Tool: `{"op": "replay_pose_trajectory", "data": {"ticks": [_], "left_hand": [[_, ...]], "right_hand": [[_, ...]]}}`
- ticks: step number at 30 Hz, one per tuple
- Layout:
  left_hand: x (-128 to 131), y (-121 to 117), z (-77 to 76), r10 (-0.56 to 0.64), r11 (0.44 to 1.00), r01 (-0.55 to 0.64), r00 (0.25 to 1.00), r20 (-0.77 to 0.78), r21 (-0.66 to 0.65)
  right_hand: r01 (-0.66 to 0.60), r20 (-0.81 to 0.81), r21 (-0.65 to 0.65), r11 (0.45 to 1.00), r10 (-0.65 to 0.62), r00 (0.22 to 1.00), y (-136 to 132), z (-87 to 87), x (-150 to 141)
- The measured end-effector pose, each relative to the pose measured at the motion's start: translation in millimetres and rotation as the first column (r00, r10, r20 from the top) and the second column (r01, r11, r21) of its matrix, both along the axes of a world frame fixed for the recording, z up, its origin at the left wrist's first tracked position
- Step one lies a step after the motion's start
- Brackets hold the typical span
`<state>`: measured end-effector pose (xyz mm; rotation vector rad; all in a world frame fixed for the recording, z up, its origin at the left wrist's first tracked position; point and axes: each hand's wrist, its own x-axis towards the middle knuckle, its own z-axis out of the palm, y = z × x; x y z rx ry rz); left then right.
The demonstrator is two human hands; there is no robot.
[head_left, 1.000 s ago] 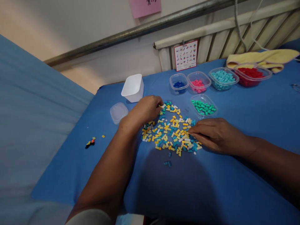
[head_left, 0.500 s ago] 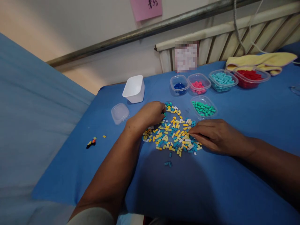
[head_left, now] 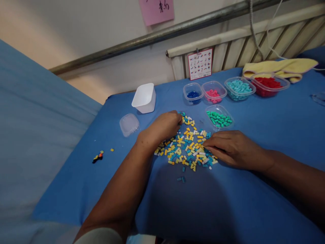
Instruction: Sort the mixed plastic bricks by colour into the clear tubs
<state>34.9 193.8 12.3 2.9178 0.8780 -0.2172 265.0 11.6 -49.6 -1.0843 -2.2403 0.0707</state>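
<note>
A loose pile of small building bricks in yellow, teal, white and pale yellow lies on the blue cloth. Over its upper left edge my left hand is closed, with fingers curled down; whatever they grip is hidden behind the knuckles. At the pile's right side my right hand has thumb and fingertips pinched together among the bricks. Any brick between them is too small to make out. Just behind the right hand stands a clear tub of green bricks. Several teal bricks lie apart in front of the pile.
Clear tubs of dark blue, pink, light blue and red bricks line the back. A white container and a clear lid sit left. A small brick assembly lies further left; a yellow cloth lies back right.
My left hand has shifted slightly right, its fingertips covering green bricks that showed beside them before. My right hand stays at the pile's right side. The view has shifted a little.
</note>
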Motion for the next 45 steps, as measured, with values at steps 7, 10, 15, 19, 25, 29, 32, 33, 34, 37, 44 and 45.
{"op": "replay_pose_trajectory", "data": {"ticks": [7,10,15,19,25,29,32,33,34,37,44,45], "left_hand": [[-1,2,-1.8,-0.106,0.994,0.107,0.994,0.015,-0.020],[0,2,-1.7,-0.128,0.992,0.128,0.992,0.003,-0.012],[-3,6,-0.5,-0.082,0.996,0.083,0.996,0.038,-0.034],[-7,13,2.2,0.041,0.971,0.023,0.964,0.262,-0.236],[-5,17,-4.2,0.486,0.609,0.000,0.790,0.374,-0.793],[6,12,-9.4,0.587,0.491,0.027,0.728,0.353,-0.871],[23,8,-10.9,0.611,0.470,0.016,0.716,0.338,-0.882],[32,7,-11.0,0.604,0.479,0.012,0.721,0.339,-0.878],[41,7,-11.0,0.584,0.499,0.012,0.735,0.346,-0.867],[73,8,-11.6,0.458,0.618,0.043,0.792,0.403,-0.785],[123,11,-12.7,0.281,0.772,0.152,0.790,0.546,-0.617],[119,13,-10.7,0.276,0.785,0.144,0.789,0.549,-0.602]], "right_hand": [[-0.010,-0.014,-0.024,1.000,0.010,1.000,1,0.6,0],[-0.002,-0.001,-0.030,1.000,0.002,1.000,1,0.5,1],[0.000,-0.005,-0.036,0.999,0.000,1.000,1,-0.6,1],[-0.002,-0.014,-0.043,0.999,0.002,1.000,1,0.1,1],[-0.008,-0.015,-0.030,1.000,0.008,1.000,1,1.8,1],[0.000,-0.007,-0.014,1.000,0.000,1.000,3,1.7,1],[-0.006,-0.016,-0.023,1.000,0.006,1.000,4,1.4,0],[-0.008,-0.017,-0.027,1.000,0.007,1.000,4,1.4,1],[-0.007,-0.016,-0.031,0.999,0.006,1.000,4,1.5,1],[0.000,-0.011,-0.038,0.999,-0.001,1.000,5,1.7,1],[0.009,-0.033,-0.027,1.000,-0.010,0.999,5,0.6,0],[0.009,-0.035,-0.027,1.000,-0.010,0.999,5,0.7,0]]}}
